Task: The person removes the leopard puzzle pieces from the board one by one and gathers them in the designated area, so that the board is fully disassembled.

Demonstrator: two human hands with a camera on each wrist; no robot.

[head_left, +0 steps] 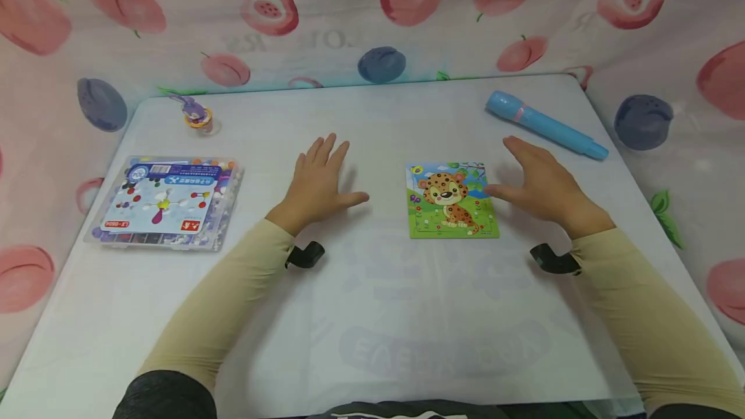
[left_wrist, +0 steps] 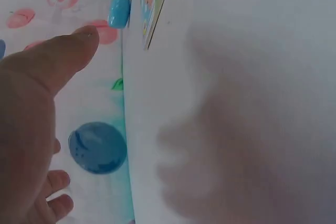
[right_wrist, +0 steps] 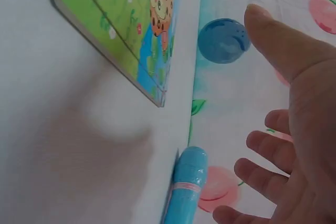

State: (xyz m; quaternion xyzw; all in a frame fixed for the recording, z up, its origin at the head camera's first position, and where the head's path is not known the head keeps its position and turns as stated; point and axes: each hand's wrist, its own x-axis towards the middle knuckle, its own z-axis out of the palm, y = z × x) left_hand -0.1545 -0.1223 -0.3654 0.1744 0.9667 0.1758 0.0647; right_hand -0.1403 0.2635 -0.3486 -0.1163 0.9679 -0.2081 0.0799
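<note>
A square leopard picture puzzle (head_left: pixel 451 202) lies flat on the white table, right of centre. My right hand (head_left: pixel 541 183) hovers at its right side, fingers straight and thumb spread toward the puzzle's edge. My left hand (head_left: pixel 317 186) is held over the table, left of the puzzle, with fingers extended and thumb pointing right. Neither hand holds anything. In the right wrist view the puzzle (right_wrist: pixel 123 24) shows a thin board with a raised border line. Beyond the right hand lies a light blue tube-shaped thing (head_left: pixel 547 125) with a pink band.
At the left sits a clear plastic case (head_left: pixel 163 202) of coloured balls with a printed molecule label. Behind it stands a small purple figure (head_left: pixel 194 112) with a yellow ring. A fruit-print cloth (head_left: pixel 326 18) hangs behind the table's far edge.
</note>
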